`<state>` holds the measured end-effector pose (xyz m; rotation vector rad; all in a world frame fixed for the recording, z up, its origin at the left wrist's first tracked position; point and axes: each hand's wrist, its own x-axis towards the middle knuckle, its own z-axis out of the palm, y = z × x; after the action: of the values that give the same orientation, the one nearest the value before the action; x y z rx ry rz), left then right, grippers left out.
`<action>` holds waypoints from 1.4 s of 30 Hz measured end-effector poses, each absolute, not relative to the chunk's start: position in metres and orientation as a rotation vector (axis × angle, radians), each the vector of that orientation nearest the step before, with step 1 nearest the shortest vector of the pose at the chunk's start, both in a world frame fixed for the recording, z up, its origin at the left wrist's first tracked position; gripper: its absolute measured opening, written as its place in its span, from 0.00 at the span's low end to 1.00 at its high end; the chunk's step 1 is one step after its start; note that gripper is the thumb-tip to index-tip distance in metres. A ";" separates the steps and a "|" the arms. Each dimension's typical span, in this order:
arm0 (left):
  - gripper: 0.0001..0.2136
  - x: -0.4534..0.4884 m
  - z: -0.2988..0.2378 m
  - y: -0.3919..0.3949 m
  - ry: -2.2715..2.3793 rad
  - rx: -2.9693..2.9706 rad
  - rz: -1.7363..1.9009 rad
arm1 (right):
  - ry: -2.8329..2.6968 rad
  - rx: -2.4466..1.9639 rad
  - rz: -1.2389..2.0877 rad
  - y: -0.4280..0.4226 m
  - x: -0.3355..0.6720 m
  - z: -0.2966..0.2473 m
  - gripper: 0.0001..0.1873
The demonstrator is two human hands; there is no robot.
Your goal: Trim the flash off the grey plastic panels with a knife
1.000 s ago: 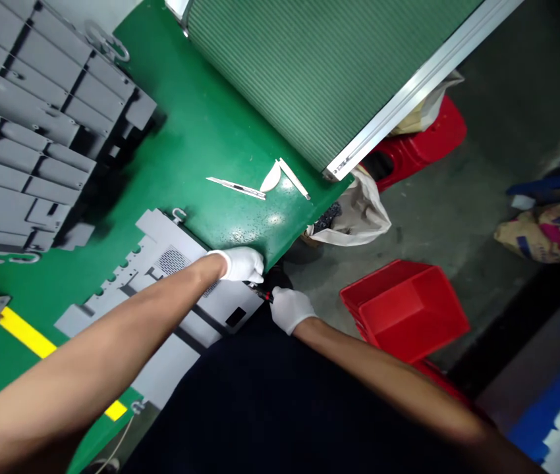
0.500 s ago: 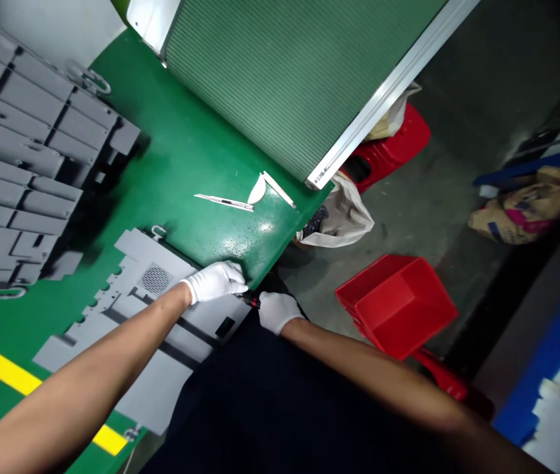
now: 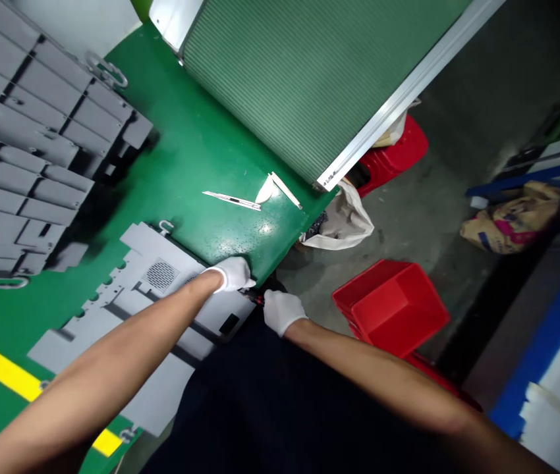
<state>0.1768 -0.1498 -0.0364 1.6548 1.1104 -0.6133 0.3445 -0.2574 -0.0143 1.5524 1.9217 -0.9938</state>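
A flat grey plastic panel [image 3: 166, 368] with a mesh grille, notches along one side and hooked ends lies on the green table, its near corner by my body. My white-gloved left hand [image 3: 234, 273] is closed at that corner, fingers curled over its edge. My right hand [image 3: 282, 311], gloved too, makes a fist round a small hand tool [image 3: 256, 299] with a red and black handle. The tool's tip meets the panel's corner beside my left thumb; its exact kind is too small to tell.
A ribbed green conveyor belt [image 3: 309, 79] crosses the far side. White-handled blade pieces [image 3: 233, 200] lie on the green tabletop [image 3: 176, 164]. Grey panels [image 3: 23, 145] are stacked left. Right of the table edge are a white sack [image 3: 352, 220], red bins [image 3: 393, 306] and a brown bag [image 3: 512, 220].
The view has shifted a little. My left hand has slid right along the panel's edge, closer to the tool; my right hand still grips it.
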 end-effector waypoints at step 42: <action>0.25 -0.036 -0.016 -0.119 2.030 0.896 0.420 | 1.891 1.531 -1.429 -0.112 0.181 0.000 0.42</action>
<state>-0.0363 -0.1191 -0.0161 0.8964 2.0303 0.4196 0.1808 -0.1124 0.0001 1.5315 1.8908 -1.4289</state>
